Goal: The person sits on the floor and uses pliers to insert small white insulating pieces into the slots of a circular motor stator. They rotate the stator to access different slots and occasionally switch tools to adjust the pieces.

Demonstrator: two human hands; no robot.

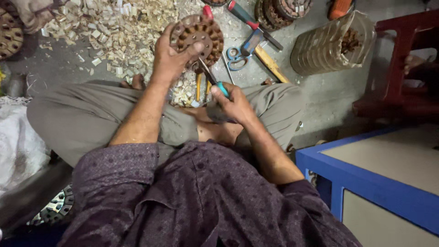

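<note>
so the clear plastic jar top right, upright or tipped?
Tipped: the clear plastic jar lies on its side on the floor, mouth toward the right, brown bits visible inside.

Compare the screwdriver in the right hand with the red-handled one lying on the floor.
The held screwdriver has a teal handle; the floor screwdriver has a red and dark one. The held one is gripped by the right hand, tip against the round stator that the left hand holds; the floor one lies untouched beside the scissors. Both are angled diagonally.
</note>
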